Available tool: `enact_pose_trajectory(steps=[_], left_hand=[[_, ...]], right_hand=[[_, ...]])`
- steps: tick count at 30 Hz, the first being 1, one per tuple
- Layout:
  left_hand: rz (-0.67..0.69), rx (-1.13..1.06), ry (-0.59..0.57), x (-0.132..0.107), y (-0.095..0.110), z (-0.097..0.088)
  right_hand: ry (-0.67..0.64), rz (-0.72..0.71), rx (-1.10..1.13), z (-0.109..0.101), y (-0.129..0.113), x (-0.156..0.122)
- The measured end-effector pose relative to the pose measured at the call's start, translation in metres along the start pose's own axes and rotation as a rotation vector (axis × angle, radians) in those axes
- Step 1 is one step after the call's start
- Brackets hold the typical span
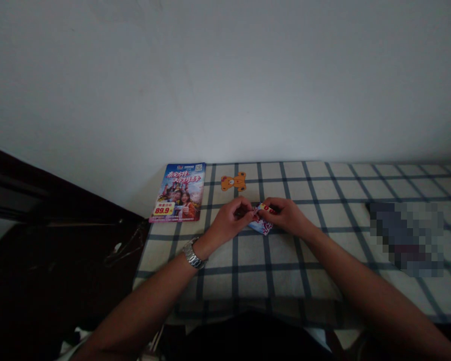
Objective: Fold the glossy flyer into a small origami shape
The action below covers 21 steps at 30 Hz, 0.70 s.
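Observation:
Between my two hands is a small folded piece of printed paper [262,226], coloured blue, pink and yellow. My left hand [236,216], with a metal watch [194,253] on its wrist, pinches the paper's left side. On the right side, my right hand [285,215] grips it between thumb and fingers. The fingers cover much of the paper, so its exact folded shape is hidden. Just beyond my left hand lies a flat brown bear cutout [233,181]. To the left, a stack or sheet of printed flyers [180,193] in similar colours lies flat.
A checked cloth [218,281] covers the table, which meets a white wall [248,90] at the back. A dark, pixelated object [402,238] lies on the right. Past the table's left edge is a dark floor area [60,271].

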<state>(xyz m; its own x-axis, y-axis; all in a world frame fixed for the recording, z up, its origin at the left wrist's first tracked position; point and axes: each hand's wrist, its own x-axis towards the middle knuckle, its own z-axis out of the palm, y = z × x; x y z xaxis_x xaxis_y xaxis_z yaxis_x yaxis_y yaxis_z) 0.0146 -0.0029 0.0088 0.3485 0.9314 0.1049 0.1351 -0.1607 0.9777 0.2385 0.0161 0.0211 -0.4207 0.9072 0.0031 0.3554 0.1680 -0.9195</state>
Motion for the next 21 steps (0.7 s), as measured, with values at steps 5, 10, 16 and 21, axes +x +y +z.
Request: enact_pose_trajectory(steps=[5, 10, 16, 21], left_hand=[[0.029, 0.022, 0.005, -0.001, 0.0022, -0.0007], [0.034, 0.107, 0.009, -0.0008, 0.0013, -0.0032], [0.026, 0.087, 0.142, 0.0024, 0.0019, -0.0067], [0.036, 0.085, 0.195, 0.0036, 0.0052, -0.0081]], right_hand=[[-0.086, -0.036, -0.044, 0.0012, -0.0065, -0.0026], [-0.105, -0.041, -0.078, 0.0035, -0.0055, -0.0037], [0.009, -0.057, 0.105, 0.0044, -0.0015, 0.0002], [-0.043, 0.054, 0.108, 0.0046, 0.002, -0.0009]])
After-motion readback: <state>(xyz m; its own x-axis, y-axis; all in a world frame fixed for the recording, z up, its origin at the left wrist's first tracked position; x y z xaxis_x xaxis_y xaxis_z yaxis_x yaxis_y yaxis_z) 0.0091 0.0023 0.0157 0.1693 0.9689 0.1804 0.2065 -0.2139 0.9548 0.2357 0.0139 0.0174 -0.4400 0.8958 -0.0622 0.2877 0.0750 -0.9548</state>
